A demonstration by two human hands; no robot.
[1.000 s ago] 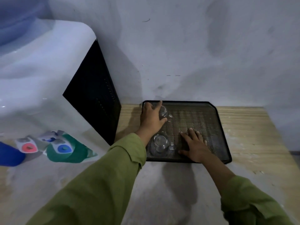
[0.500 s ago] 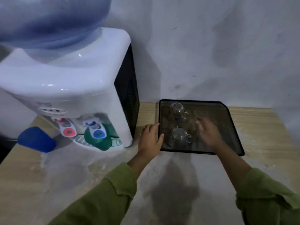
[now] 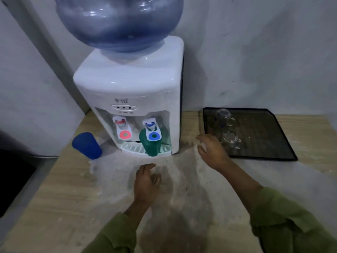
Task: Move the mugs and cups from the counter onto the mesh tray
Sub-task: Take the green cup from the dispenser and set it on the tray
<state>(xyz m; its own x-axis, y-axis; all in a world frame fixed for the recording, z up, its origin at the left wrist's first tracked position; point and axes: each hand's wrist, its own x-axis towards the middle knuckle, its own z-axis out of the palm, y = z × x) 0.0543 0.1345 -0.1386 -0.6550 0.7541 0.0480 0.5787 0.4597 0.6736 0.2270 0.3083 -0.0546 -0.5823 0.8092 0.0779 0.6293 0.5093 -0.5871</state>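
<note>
A black mesh tray (image 3: 264, 136) lies on the counter at the right. Two clear glass mugs stand in its left part: one at the back (image 3: 224, 116), one nearer (image 3: 230, 140). A green cup (image 3: 150, 145) stands on the dispenser's drip tray under the blue tap. A blue cup (image 3: 87, 145) stands tilted on the counter left of the dispenser. My left hand (image 3: 145, 183) hovers in front of the dispenser, fingers apart, holding nothing. My right hand (image 3: 212, 152) hovers beside the tray's left edge, also with nothing in it.
A white water dispenser (image 3: 131, 92) with a large blue bottle (image 3: 118, 21) stands at the back centre against the wall. The wooden counter (image 3: 54, 189) has a pale dusty patch in front. A dark drop lies past the counter's left edge (image 3: 14, 179).
Both hands have left the tray and the glass mugs and moved left and toward me. The view has swung left, bringing the whole dispenser and the blue cup into sight.
</note>
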